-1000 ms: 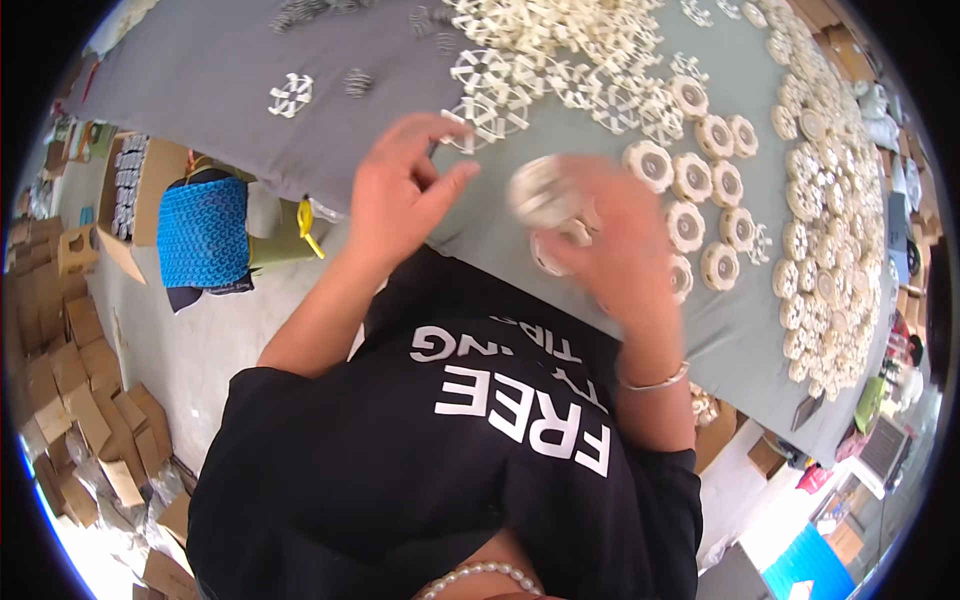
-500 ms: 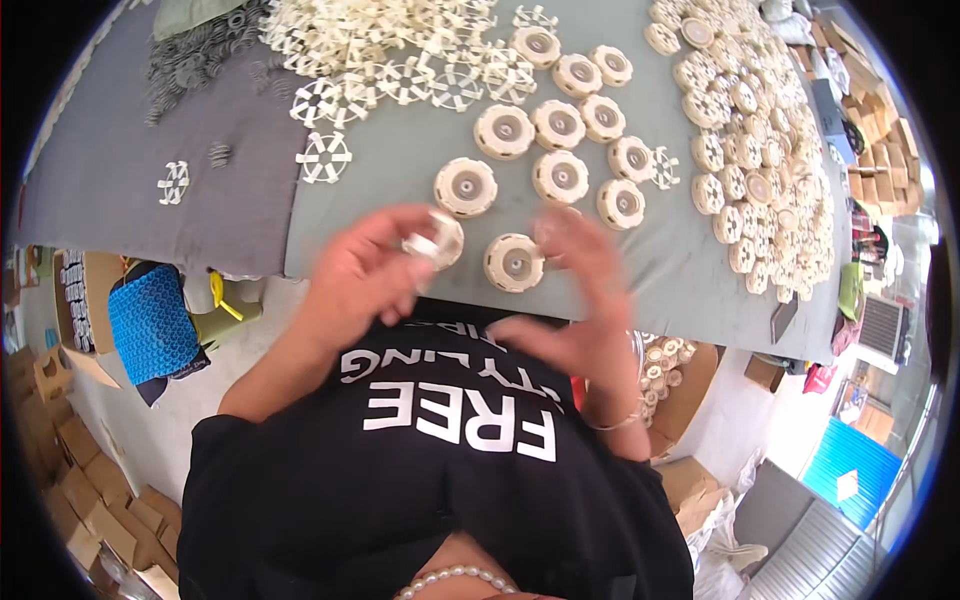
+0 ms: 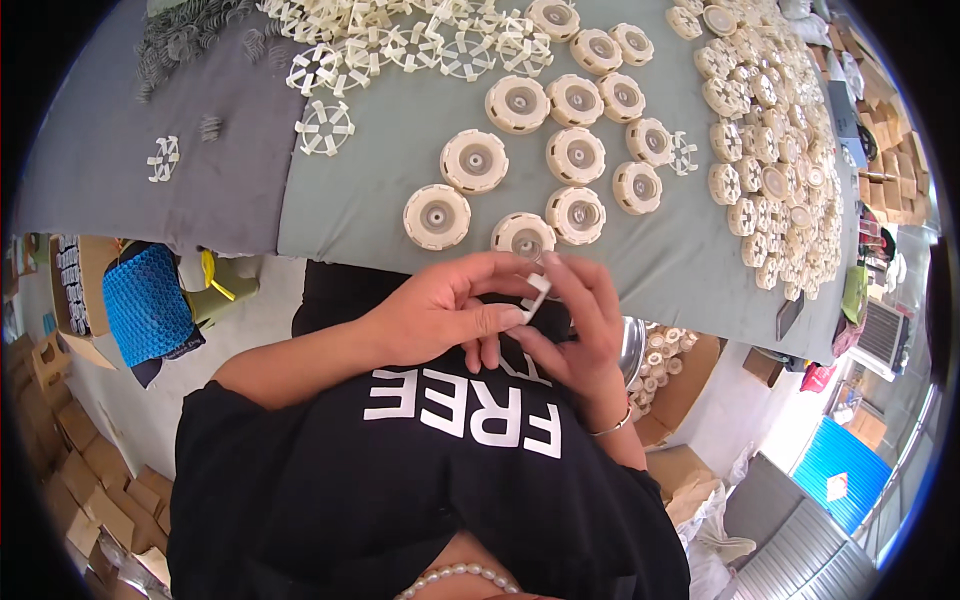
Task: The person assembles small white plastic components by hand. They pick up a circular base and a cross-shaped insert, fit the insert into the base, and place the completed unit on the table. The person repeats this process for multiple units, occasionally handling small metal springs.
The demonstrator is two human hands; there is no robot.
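Observation:
In front of my chest, my left hand (image 3: pixel 445 315) pinches a small white plastic piece (image 3: pixel 537 291) with bent ends. The fingers of my right hand (image 3: pixel 583 330) close in on the same piece from the other side, thumb below and index finger above. Just beyond my fingertips lies a cream round plastic housing (image 3: pixel 507 229) with a clear domed centre, partly covered by my fingers. Another such housing (image 3: pixel 437 243) sits to its left, and several more stand in loose rows farther back.
White spoked rings (image 3: pixel 325 128) are heaped at the back, with dark grey springs (image 3: pixel 180 50) at the far left. Many round cream assemblies (image 3: pixel 745 185) crowd the table's right side. Below its edge stands a cardboard box (image 3: pixel 690 400) of round parts.
My hands have come together near the table edge, the left moving right and down with the white piece. The housing formerly by my left hand now lies free on the table.

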